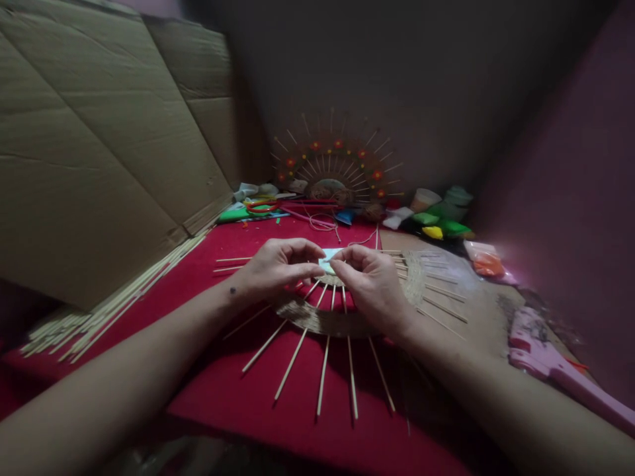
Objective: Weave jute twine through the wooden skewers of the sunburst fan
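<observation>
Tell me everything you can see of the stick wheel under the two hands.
The stick wheel lies flat, mostly on red cloth, its right side over a brown sheet. A broad, pale tan band, seemingly woven fibre, forms its ring. Thin, pale, wood-like sticks radiate through it, their outer ends projecting unevenly; inside, they run towards a pale centre. The left hand and right hand hide parts of it; whether either touches it is unclear.

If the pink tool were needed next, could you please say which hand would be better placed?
Probably the right hand: the pink tool lies on its side, and the left hand is farther off. Both are at the pale piece, though.
</observation>
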The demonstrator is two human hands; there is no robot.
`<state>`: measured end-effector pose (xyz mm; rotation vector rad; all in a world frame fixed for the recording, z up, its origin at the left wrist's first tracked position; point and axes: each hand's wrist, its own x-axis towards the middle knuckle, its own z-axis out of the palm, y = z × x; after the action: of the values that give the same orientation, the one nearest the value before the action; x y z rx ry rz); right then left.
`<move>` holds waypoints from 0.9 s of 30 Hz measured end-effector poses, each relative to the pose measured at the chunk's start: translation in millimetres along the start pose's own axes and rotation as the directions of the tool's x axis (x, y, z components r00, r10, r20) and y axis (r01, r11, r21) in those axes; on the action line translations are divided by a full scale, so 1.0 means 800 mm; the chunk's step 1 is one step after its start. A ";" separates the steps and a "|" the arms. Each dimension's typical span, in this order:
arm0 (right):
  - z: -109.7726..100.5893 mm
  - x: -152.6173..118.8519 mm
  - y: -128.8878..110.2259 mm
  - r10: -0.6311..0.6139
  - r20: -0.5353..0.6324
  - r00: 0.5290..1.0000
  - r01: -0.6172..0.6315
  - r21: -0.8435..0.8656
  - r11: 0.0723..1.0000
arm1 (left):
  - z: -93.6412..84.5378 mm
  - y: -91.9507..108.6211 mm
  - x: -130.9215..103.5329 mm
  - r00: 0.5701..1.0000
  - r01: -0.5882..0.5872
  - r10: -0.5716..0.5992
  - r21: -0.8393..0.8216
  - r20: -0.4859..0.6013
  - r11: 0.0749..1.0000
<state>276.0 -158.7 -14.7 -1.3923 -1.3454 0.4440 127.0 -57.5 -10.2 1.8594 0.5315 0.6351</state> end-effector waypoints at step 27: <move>0.005 -0.012 -0.013 0.113 0.165 0.980 -0.120 0.034 0.992 | -0.006 0.000 0.000 0.875 -0.116 0.288 0.410 -0.390 0.905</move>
<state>264.7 -167.9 -11.2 -1.4281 -1.3807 0.6743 123.8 -53.7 -8.9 2.1578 0.8019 1.1893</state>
